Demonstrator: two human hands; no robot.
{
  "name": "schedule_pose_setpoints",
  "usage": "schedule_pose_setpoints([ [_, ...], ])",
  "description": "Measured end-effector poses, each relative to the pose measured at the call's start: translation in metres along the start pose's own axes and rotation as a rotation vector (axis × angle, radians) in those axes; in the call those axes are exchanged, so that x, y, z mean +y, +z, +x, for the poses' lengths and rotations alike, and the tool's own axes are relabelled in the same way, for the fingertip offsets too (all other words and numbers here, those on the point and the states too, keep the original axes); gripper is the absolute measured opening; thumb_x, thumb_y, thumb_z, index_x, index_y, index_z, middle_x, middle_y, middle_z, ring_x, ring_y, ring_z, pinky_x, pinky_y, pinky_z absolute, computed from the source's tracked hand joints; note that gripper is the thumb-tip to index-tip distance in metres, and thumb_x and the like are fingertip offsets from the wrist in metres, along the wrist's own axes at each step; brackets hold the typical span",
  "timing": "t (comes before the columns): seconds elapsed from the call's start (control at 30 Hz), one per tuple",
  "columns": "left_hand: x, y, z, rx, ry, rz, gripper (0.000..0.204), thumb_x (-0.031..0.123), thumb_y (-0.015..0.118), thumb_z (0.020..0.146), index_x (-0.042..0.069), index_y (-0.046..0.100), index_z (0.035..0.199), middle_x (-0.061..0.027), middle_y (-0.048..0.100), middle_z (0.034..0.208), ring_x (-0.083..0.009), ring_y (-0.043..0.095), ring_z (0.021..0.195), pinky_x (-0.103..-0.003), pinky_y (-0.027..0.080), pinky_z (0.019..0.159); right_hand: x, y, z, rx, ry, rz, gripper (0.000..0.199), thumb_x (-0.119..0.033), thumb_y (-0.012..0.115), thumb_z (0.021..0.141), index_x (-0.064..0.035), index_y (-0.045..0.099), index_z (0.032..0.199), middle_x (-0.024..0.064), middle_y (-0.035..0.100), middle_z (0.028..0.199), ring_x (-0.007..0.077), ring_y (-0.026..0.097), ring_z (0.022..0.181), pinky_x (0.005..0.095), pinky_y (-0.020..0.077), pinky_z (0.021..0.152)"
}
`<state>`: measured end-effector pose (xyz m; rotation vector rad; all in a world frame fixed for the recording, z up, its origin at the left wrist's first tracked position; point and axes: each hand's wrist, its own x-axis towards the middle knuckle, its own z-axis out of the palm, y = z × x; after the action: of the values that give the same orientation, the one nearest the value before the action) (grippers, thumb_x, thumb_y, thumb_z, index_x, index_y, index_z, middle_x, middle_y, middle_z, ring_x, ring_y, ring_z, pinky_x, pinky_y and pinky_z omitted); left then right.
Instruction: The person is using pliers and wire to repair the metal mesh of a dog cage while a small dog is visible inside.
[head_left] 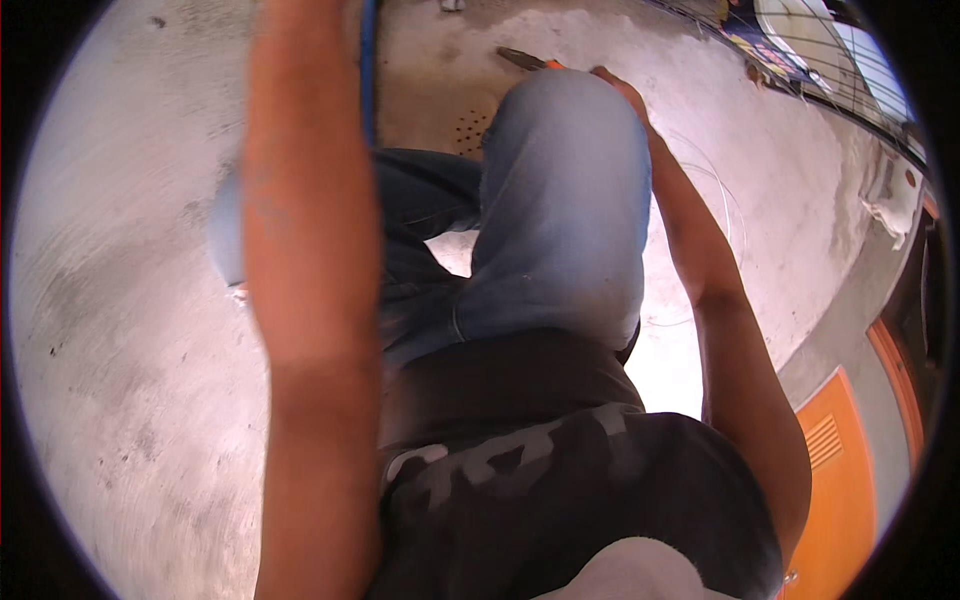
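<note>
On the far left, we see a pale concrete floor (130,250) beside the left forearm (312,250), which runs up past the top edge; the left hand is out of frame, so we cannot tell whether it is spread, pressed together or pinching anything. Just right of it stands a blue bar (368,80), then dark dots (470,132) clustered on a brownish surface. Near the top center, a dark tool (522,60) with an orange part (553,64) juts out from behind the raised, denim-clad knee (570,130). The right hand (622,86) lies at the knee's far side, mostly hidden; we cannot tell if its fingers close on the tool. We judge this to be low, ground-level work with the tool at the ready, where the next move would call for a sure grip and a clear view past the knee. Farther right, a thin white cord (728,200) loops over the floor, near wire mesh (800,70) and an orange door (840,470). We can make out no container with certainty.
</note>
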<state>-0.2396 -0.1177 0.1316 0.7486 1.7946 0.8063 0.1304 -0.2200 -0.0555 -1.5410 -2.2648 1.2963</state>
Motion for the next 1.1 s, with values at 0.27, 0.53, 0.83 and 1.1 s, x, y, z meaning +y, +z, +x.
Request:
schedule_pose_setpoints([
  [0.27, 0.085, 0.029, -0.12, 0.086, 0.189, 0.541, 0.071, 0.039, 0.062, 0.085, -0.006, 0.042, 0.137, -0.0289, 0.048, 0.135, -0.041, 0.048, 0.124, -0.051, 0.04, 0.1, -0.055, -0.05, 0.025, 0.282, -0.224, -0.497, 0.057, -0.049, 0.071, 0.08, -0.0043, 0.053, 0.11, 0.0156, 0.063, 0.103, 0.0327, 0.066, 0.085, 0.04, 0.0533, 0.07],
  [0.53, 0.067, 0.012, -0.071, 0.221, 0.425, 0.646, 0.074, 0.045, 0.063, 0.087, -0.018, 0.051, 0.123, -0.033, 0.058, 0.122, -0.0398, 0.056, 0.117, -0.042, 0.043, 0.099, -0.075, -0.044, 0.043, 0.266, -0.101, -0.483, 0.067, -0.063, 0.07, 0.074, -0.0045, 0.057, 0.104, 0.0138, 0.068, 0.089, 0.0321, 0.068, 0.08, 0.041, 0.0535, 0.072],
  [0.83, 0.087, -0.004, -0.086, 0.096, 0.427, 0.829, 0.062, 0.045, 0.066, 0.083, -0.012, 0.065, 0.107, -0.0316, 0.064, 0.11, -0.0407, 0.062, 0.105, -0.044, 0.047, 0.089, -0.082, -0.056, 0.043, 0.348, -0.077, -0.444, 0.069, -0.065, 0.073, 0.069, -0.0036, 0.062, 0.097, 0.0181, 0.068, 0.088, 0.0343, 0.068, 0.082, 0.0413, 0.0549, 0.072],
  [1.1, 0.084, -0.008, -0.07, 0.089, 0.422, 0.921, 0.061, 0.051, 0.062, 0.082, -0.005, 0.068, 0.106, -0.0268, 0.065, 0.111, -0.0404, 0.062, 0.105, -0.043, 0.048, 0.09, -0.101, -0.064, 0.038, 0.281, -0.089, -0.507, 0.07, -0.064, 0.075, 0.068, -0.0022, 0.062, 0.1, 0.0168, 0.069, 0.085, 0.0328, 0.069, 0.084, 0.0412, 0.0544, 0.074],
])
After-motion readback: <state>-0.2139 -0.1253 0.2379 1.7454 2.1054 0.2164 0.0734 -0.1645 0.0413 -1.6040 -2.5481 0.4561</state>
